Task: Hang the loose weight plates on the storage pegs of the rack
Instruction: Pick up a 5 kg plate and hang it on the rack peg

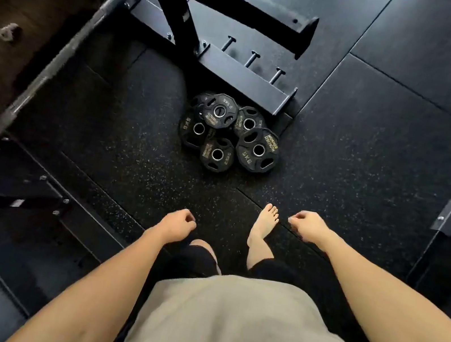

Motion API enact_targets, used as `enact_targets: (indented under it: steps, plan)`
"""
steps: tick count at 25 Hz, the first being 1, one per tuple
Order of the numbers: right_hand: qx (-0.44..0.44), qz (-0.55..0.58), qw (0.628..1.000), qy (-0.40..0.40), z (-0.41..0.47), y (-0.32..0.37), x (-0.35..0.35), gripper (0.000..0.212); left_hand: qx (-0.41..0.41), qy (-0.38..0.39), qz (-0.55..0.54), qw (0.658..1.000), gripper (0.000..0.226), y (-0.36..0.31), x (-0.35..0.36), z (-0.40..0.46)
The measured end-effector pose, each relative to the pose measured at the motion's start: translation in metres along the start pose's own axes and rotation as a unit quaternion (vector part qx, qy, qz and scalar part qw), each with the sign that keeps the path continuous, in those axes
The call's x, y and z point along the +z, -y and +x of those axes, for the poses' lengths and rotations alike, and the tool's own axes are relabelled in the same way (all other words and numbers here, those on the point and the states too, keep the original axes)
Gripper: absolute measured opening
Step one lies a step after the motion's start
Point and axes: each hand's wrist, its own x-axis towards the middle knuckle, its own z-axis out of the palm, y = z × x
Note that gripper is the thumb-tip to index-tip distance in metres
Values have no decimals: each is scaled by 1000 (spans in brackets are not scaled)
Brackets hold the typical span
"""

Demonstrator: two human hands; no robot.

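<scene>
Speckled rubber gym floor (370, 153) takes up basically the whole view. Black steel rack (235, 68) base sits up top, with three short storage pegs (252, 59) poking up off its low crossbar, all bare. A barbell (71, 34) runs diagonally down the left side.

The loose weight plates (229, 134) are in a messy overlapping pile on the floor, touching or just shy of the rack's foot, right below the pegs. I can read 5KG and 2.5KG on a few, lying flat, holes up.

Person's standing well back from the pile, one bare foot (264, 226) stepped forward. Left hand (178, 224) and right hand (309, 226) both hang out front, fingers loosely curled, holding nothing.

So nothing's hung yet by the look of it. The pile is straight ahead and down from both hands, slightly left of the right one. The right hand looks a touch nearer, with the 5KG plate (257, 150) on the near right edge the easiest first grab.
</scene>
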Motion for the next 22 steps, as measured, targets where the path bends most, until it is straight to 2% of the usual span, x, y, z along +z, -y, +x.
enact_targets:
  steps: [6,12,15,18,22]
  plan:
    - [37,78,996,-13,97,45,-37,19,0,-3,28,1000,27,-81,-59,116]
    - [93,218,970,-48,285,64,-21,16,46,-4,107,993,29,-140,-64,333]
    - [121,294,946,-53,385,61,9,16,70,-45,141,986,30,-152,-54,452]
    - [157,368,914,-60,467,48,39,25,98,-86,174,976,36,-170,-46,548]
    - [220,393,889,-76,559,29,84,48,148,-108,225,957,46,-184,-26,651]
